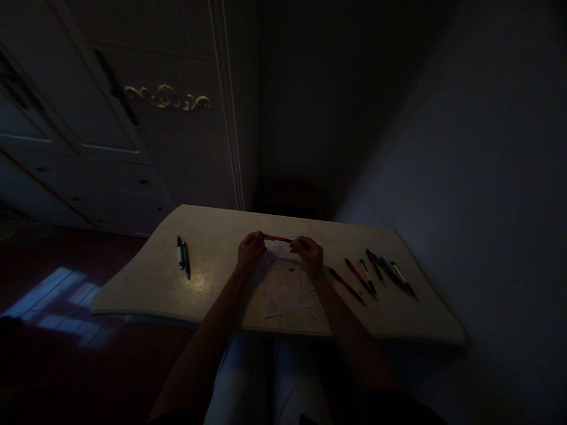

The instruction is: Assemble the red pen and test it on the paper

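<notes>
A red pen (277,238) is held level above the small pale table (212,236), each end pinched by one hand. My left hand (250,250) is closed on its left end. My right hand (309,254) is closed on its right, darker end. Under both hands lies a sheet of paper (287,289) covered in scribbles. The room is very dim.
Two pens (183,256) lie side by side on the table's left part. A row of several pens (376,273) lies to the right of my right hand. A white cupboard (133,118) stands behind on the left, a wall (465,177) on the right. My legs show under the table's near edge.
</notes>
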Tool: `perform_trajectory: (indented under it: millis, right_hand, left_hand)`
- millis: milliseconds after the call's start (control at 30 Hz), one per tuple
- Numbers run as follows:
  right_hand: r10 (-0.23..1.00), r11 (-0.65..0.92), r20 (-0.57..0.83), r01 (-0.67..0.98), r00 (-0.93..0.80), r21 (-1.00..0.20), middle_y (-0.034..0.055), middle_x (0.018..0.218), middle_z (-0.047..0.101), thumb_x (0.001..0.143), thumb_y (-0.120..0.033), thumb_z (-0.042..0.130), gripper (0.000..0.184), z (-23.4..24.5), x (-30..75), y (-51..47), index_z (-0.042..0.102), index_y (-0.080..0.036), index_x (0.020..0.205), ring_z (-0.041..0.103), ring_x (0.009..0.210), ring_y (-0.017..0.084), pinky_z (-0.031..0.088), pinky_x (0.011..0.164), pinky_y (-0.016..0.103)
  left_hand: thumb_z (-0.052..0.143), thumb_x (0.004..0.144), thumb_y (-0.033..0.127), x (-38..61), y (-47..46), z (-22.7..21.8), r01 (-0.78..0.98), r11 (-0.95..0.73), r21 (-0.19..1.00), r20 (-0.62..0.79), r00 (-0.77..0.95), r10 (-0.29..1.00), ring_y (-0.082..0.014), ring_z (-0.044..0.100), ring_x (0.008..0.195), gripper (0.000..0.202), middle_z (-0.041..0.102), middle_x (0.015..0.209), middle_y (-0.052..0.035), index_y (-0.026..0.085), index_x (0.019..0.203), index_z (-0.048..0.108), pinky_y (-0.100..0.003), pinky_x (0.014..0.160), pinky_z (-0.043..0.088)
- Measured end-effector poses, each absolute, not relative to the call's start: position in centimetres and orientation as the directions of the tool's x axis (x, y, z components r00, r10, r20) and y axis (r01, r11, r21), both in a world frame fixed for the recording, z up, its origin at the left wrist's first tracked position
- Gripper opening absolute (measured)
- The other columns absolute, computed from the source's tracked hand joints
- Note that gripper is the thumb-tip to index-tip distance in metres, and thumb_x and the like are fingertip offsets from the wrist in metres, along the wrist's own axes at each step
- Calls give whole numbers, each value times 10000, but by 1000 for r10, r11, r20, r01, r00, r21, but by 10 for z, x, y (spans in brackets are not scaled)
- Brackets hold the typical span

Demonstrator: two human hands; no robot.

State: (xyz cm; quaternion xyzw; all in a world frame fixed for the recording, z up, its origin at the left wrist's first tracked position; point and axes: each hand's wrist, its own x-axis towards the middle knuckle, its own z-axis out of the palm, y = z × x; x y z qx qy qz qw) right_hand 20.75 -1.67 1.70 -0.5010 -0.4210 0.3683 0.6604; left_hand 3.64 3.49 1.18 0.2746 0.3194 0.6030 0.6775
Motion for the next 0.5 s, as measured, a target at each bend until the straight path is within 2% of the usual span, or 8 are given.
perform_trajectory:
  millis: [67, 167, 300, 400, 500]
  right_hand:
    - [909, 218, 184, -51, 374, -975, 13, 674, 685, 647, -452, 807, 320, 16, 208, -17, 690, -183, 775, 649, 580, 158, 545, 592, 278]
    - [908, 221, 201, -13, 368, -975, 15, 661, 683, 658, -478, 792, 332, 17, 210, -18, 690, -184, 775, 646, 575, 160, 549, 587, 278]
    - [912, 233, 223, 13, 344, -972, 9, 649, 671, 676, -460, 782, 299, 22, 213, -19, 686, -188, 753, 635, 565, 155, 546, 580, 277]
    - [916, 233, 222, 6, 336, -972, 3, 637, 660, 683, -440, 778, 276, 26, 214, -21, 677, -189, 732, 629, 558, 152, 534, 577, 278]
    - [911, 232, 221, 12, 349, -973, 1, 630, 656, 687, -438, 775, 270, 28, 214, -21, 675, -190, 729, 626, 558, 152, 526, 576, 275]
  left_hand:
    - [904, 583, 469, 36, 36, 9, -606, 100, 789, -84, 55, 995, -45, 454, 537, 449, 508, 619, 46, 143, 774, 661, -173, 494, 391]
    - [909, 597, 411, 35, 36, 6, -567, 66, 821, -49, 45, 998, -61, 504, 594, 418, 588, 681, 14, 148, 859, 718, -188, 544, 423]
    - [917, 583, 318, 33, 34, 8, -599, 53, 799, -1, 86, 996, -99, 596, 749, 402, 715, 981, -57, 180, 920, 748, -221, 659, 476]
    - [909, 576, 254, 31, 33, 12, -637, 75, 767, 19, 140, 990, -149, 645, 879, 448, 715, 1130, -77, 211, 987, 735, -238, 701, 481]
    - [860, 665, 287, 30, 34, 13, -629, 90, 772, 36, 185, 982, -170, 657, 952, 483, 674, 1256, -101, 228, 1112, 687, -245, 720, 486]
